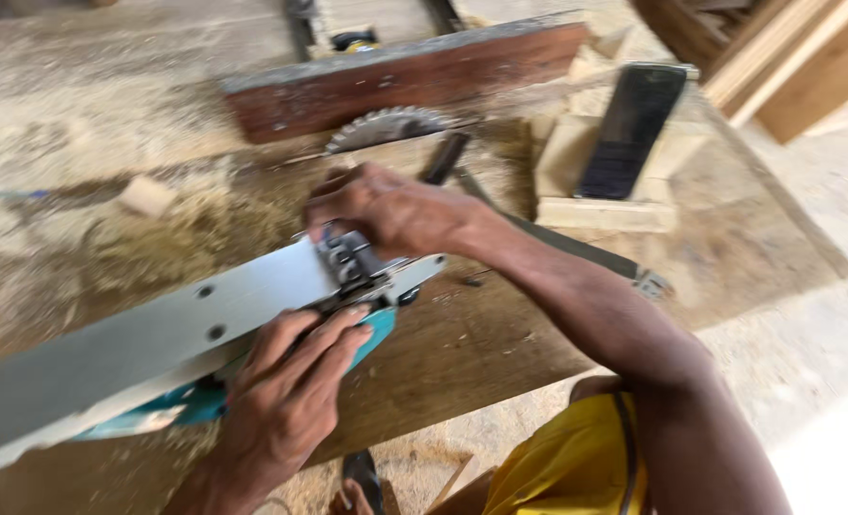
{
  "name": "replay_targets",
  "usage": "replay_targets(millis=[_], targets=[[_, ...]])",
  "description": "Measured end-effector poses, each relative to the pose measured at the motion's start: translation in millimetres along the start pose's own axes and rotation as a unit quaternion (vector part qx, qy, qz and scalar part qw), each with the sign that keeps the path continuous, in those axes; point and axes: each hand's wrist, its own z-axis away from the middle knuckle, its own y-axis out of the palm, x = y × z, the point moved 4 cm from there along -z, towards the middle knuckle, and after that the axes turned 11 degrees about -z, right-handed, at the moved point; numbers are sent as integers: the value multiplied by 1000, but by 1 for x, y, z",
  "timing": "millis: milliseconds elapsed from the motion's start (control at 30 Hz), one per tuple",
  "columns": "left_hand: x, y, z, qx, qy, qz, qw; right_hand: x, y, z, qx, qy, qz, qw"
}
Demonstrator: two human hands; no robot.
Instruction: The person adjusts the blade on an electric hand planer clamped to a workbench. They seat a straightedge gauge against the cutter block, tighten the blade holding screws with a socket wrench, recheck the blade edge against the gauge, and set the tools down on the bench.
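Two hands work here — the left hand and the right hand. Under their grip lies one electric planer, teal-bodied with a grey sole. Just beyond the right hand's grip stands one toothed saw blade, one reddish fence board behind it. Right of that grip — one dark phone. Left of it, one small wood offcut. One bench.

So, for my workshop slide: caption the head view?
Both hands, left hand and right hand, grip an upturned teal planer on a sawdust-covered bench.
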Motion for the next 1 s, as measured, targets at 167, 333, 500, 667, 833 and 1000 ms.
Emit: replay_targets(millis=[167,333,500,667,833,1000], targets=[[-6,4,-9,-29,-8,5,1000,-3,-5,5,7,7,-29,1000],[-2,21,0,-47,-1,-30,998,-1,-10,7,0,-18,-5,1000],[11,43,4,-43,21,-24,999,7,-14,8,-9,-32,8,999],[48,50,-17,21,-74,-67,995,15,-20,16,-18,-4,-13,1000],[63,49,-48,75,-157,-108,979,13,-26,29,-73,60,-54,994],[45,53,-79,107,-235,-19,966,9,-30,41,-121,23,-108,986]])
